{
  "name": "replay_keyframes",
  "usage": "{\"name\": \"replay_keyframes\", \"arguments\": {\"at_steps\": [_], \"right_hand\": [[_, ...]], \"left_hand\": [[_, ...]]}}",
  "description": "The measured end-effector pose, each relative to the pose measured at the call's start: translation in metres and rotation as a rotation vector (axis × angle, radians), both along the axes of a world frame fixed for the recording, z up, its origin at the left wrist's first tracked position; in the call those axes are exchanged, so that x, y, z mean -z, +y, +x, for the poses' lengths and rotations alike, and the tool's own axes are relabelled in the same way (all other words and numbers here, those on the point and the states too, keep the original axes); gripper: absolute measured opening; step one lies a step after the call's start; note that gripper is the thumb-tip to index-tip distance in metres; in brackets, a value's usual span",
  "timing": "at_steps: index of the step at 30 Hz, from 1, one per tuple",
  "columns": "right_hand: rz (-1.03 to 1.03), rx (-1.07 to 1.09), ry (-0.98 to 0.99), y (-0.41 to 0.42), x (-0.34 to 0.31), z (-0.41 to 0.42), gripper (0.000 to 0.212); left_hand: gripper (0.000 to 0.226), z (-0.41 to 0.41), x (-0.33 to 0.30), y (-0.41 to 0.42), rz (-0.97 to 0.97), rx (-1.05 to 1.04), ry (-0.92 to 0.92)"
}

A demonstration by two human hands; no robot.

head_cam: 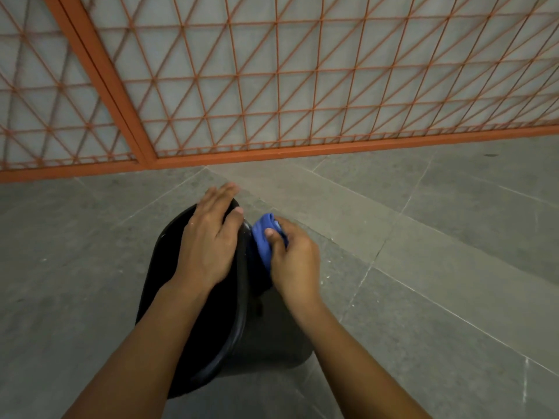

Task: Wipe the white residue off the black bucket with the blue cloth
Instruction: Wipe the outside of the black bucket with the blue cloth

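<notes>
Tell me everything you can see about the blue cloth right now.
The blue cloth is a small, soft-looking fabric rag, bunched into a wad rather than spread flat. The right hand grips it, thumb on top and fingers curled round it, so part of it is hidden. It is pressed against the outer side of the black bucket, just under the rim at the bucket's far right. No stains or print show on it.

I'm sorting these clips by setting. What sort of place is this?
Probably a utility or storage area, perhaps semi-outdoor: grey stone floor tiles, an orange metal mesh fence before a plain wall, and a black bucket being cleaned on the floor.
</notes>
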State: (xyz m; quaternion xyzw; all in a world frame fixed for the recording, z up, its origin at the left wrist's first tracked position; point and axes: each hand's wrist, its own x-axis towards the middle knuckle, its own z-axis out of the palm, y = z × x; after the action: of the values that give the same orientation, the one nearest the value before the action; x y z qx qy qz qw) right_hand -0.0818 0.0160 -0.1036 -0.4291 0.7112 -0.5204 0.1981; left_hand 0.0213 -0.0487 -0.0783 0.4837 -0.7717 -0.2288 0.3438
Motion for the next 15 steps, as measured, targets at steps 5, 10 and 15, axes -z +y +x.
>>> {"name": "replay_keyframes", "arguments": {"at_steps": [5,10,15], "right_hand": [[-0.146,-0.023,-0.005,0.027,-0.011,0.011,0.027],[0.0,0.019,0.038,-0.012,0.004,-0.003,0.025],[-0.168,-0.021,0.06,0.038,-0.004,0.021,0.03]], "left_hand": [[0.056,-0.006,0.0,0.005,-0.002,0.027,0.012],[0.056,-0.002,0.002,0.0,0.004,-0.002,0.004],[0.059,0.004,0.004,0.001,-0.018,0.034,0.05]]}}
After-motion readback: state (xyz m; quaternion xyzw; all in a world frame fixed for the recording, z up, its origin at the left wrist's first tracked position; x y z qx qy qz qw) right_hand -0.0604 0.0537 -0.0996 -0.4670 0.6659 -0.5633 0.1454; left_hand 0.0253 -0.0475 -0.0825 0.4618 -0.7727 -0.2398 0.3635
